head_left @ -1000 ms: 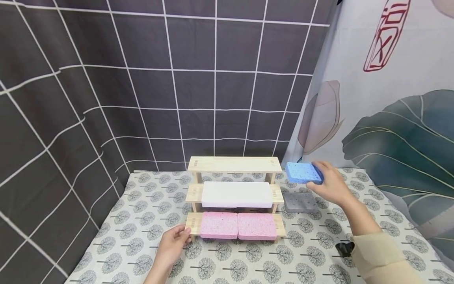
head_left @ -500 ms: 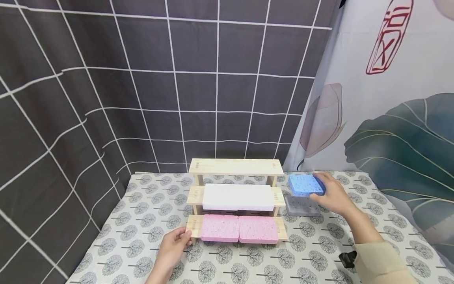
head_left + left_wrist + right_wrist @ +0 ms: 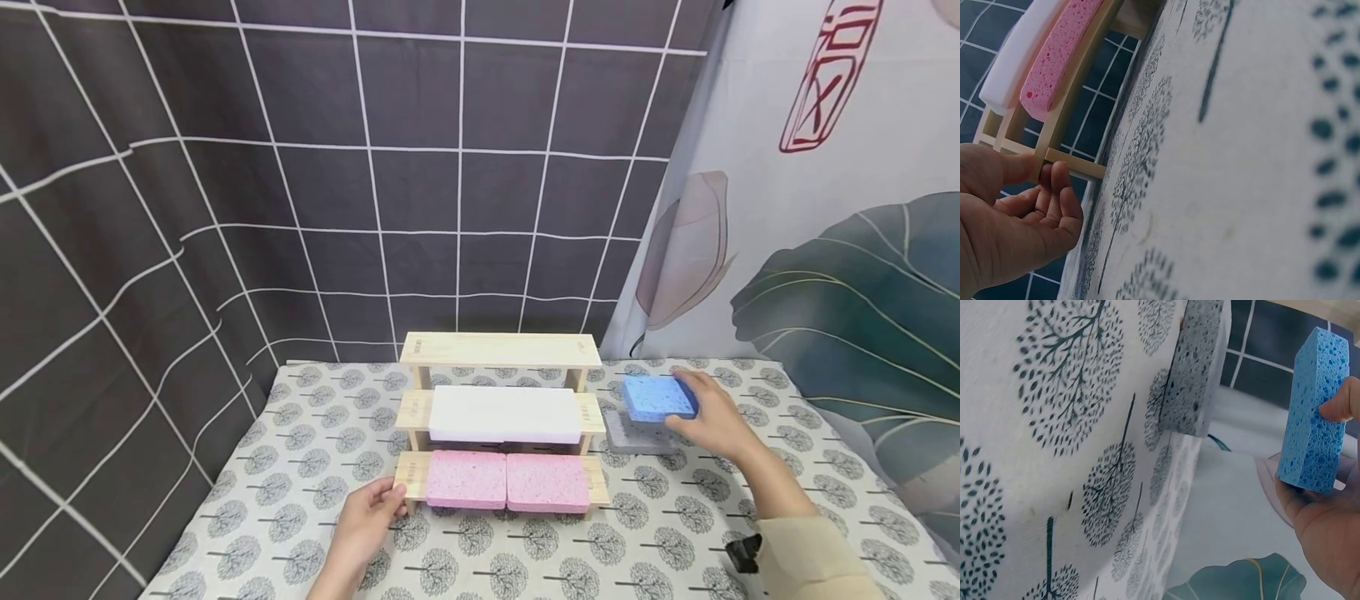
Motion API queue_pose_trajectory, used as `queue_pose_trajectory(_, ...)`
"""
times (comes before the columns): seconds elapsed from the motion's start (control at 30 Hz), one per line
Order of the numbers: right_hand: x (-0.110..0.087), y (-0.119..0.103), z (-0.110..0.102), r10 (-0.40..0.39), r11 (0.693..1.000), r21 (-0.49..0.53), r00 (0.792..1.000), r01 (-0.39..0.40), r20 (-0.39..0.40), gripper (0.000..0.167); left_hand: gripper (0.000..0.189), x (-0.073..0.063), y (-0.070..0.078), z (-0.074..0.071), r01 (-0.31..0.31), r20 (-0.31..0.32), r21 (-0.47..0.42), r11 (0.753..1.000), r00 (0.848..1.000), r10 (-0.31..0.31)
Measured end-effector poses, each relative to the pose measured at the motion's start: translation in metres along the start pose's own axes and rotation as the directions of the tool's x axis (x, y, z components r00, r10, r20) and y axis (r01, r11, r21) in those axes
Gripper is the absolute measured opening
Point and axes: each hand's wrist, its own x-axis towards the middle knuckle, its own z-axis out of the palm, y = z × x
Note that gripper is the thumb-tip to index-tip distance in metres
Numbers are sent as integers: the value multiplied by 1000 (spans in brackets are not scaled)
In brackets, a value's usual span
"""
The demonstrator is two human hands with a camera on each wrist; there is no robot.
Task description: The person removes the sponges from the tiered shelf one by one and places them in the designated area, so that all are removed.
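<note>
A three-step wooden rack point(image 3: 501, 348) stands on the table. Two pink sponges point(image 3: 467, 480) lie side by side on its lowest step, and white blocks point(image 3: 506, 413) fill the middle one; the top step is bare. At the lowest step's left end, my left hand point(image 3: 365, 523) pinches the wood between thumb and fingers, as the left wrist view also shows. My right hand point(image 3: 712, 417) grips a blue sponge point(image 3: 652, 398) by its right end, right of the rack. In the right wrist view the blue sponge point(image 3: 1315, 409) is apart from the grey sponge point(image 3: 1196, 369) on the table.
The grey sponge point(image 3: 637, 435) lies close to the rack's right side, partly behind the blue one. A tree-print cloth point(image 3: 300, 467) covers the table. Dark gridded fabric point(image 3: 412, 192) hangs behind, and a white leaf-patterned curtain point(image 3: 787, 200) at the right.
My right hand has lowered the blue sponge and shifted it slightly right, so it overlaps the view of the grey sponge. My left hand stays on the rack.
</note>
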Motion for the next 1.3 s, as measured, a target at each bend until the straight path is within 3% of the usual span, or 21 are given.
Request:
queue_pose_trajectory(1.03, -20, 45, -5, 34, 999, -14, 999, -34, -14, 80, 41, 0, -1, 0, -24, 0, -32, 999, 1000, 25)
queue_pose_trajectory(1.3, -25, 55, -11, 90, 995, -51, 995, -88, 38, 84, 42, 0, -2, -1, -20, 1, -22, 1000, 1000, 20)
